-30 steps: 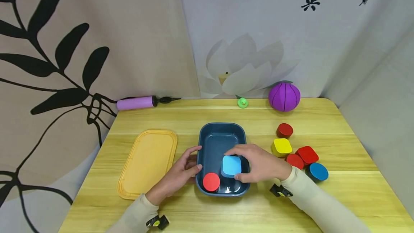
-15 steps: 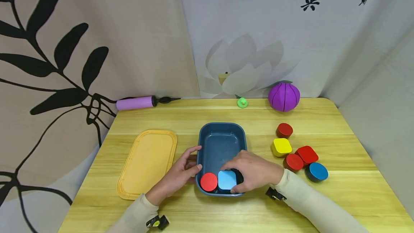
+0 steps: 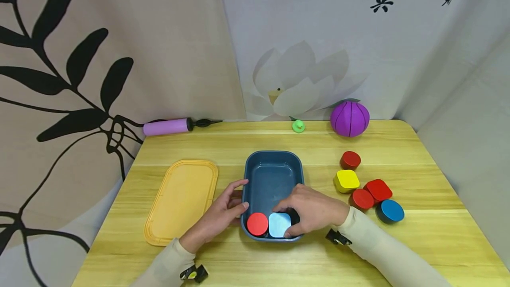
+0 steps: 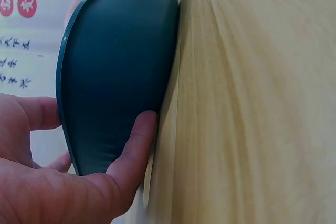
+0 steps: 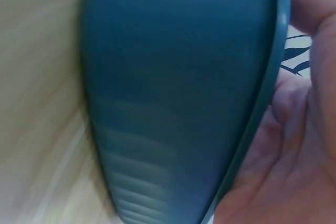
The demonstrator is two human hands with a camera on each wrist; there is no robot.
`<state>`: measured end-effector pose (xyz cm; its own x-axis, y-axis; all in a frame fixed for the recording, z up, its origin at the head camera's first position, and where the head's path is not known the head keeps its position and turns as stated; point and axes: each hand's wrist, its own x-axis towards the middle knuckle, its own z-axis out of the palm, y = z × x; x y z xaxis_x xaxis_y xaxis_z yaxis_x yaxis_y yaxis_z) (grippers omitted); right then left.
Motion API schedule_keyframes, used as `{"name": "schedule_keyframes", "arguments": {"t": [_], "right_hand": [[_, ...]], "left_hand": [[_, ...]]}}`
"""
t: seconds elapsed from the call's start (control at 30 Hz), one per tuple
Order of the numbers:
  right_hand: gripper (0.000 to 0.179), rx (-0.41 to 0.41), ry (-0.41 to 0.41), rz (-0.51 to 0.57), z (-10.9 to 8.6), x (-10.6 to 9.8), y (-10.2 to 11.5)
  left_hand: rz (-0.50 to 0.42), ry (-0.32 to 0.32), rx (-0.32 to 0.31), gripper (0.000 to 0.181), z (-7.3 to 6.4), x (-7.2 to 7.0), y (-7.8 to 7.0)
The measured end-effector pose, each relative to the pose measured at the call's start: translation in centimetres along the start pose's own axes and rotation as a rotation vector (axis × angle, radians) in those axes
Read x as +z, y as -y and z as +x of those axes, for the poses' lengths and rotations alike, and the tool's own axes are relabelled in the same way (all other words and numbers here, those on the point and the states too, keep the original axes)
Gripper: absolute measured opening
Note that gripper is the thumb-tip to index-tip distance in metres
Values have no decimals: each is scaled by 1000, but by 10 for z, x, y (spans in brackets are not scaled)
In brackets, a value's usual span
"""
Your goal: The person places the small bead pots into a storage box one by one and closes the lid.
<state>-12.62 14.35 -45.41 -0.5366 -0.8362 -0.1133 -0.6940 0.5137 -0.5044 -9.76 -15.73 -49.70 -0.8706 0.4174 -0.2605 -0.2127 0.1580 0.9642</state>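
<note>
A deep blue rectangular box [image 3: 275, 158] stands on the table with two blocks side by side at its near end. On the left is a red round block [image 3: 257, 223]; beside it sits a light-blue square block [image 3: 280, 224] with rounded corners. My right hand [image 3: 314, 209] reaches over the box's right wall and holds the light-blue block between thumb and fingers. My left hand [image 3: 223, 214] touches the box's left side, its fingers fairly straight. In the left wrist view, a fingertip [image 4: 145, 120] presses the outer wall. The right wrist view shows the box's outer wall, the block hidden.
A yellow lid [image 3: 183, 200] lies left of the box. To the right are a dark red round block [image 3: 350, 160], a yellow block [image 3: 346, 181], a red square block [image 3: 378, 190], another red round block [image 3: 361, 199] and a blue round block [image 3: 390, 211]. A purple pump [image 3: 167, 127], green duck [image 3: 298, 126] and purple ball [image 3: 349, 119] line the back.
My right hand has brought the light-blue block toward the near end of the box, against the red round block, and lowered it slightly. The red block shifted a little left. My left hand stayed put.
</note>
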Motion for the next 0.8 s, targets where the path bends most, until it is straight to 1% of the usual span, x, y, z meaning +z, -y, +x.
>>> {"name": "schedule_keyframes", "arguments": {"t": [0.13, 0.23, 0.33, 0.43, 0.6, 0.7, 0.8], "right_hand": [[48, -11, -28, 88, 0, -2, -2], [48, -32, -84, 153, -1, -4, -3], [45, -49, -168, 157, -5, -7, -4], [40, -47, -259, 137, -11, -11, -5], [33, -20, -415, 143, -24, -17, -10], [31, 5, -505, 137, -35, -16, -19], [30, 31, -575, 122, -48, -16, -28]], "left_hand": [[2, -3, 1, 65, -1, 0, 0], [2, -6, 1, 64, -1, 1, 0], [3, -8, 1, 64, -1, 1, 0], [2, -10, -2, 64, -1, 2, 0], [-1, -17, -5, 64, -2, 2, -1], [-1, -18, -2, 64, -1, 1, -2], [2, -15, -1, 64, -1, 1, -3]]}}
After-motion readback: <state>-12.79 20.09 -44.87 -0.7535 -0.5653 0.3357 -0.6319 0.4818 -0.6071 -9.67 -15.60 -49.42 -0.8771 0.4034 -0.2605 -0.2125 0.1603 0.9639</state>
